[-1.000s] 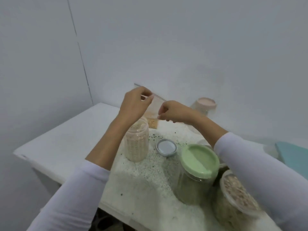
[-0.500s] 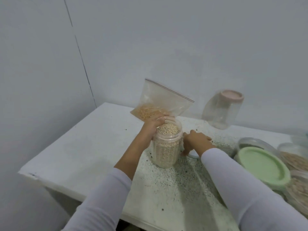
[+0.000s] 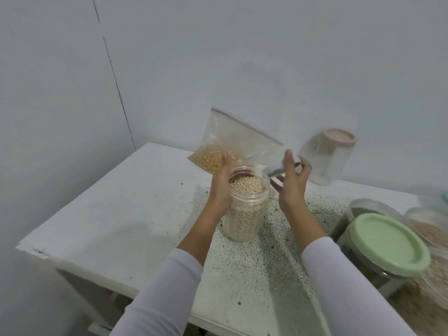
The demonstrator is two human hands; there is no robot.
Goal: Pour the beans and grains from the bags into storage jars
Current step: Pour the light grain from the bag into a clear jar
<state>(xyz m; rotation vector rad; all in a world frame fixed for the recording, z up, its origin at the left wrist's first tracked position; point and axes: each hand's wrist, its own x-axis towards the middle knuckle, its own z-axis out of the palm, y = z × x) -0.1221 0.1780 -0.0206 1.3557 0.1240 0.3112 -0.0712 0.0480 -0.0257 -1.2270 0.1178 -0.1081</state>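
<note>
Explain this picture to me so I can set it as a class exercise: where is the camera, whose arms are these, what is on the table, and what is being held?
There is no machine here. The camera sits on a person's head and looks forward and down, so the two white-sleeved arms are that person's own.

The left hand rests against the side of an open clear jar nearly full of pale grains, steadying it on the white table. The right hand holds a blurred round lid just beside the jar's mouth.

Behind the jar, a zip bag with a few yellow grains leans near the wall. Further right stands a clear jar with a pink lid. At the right edge are a jar with a green lid and other containers, only partly in view. Dark specks are scattered over the table.
</note>
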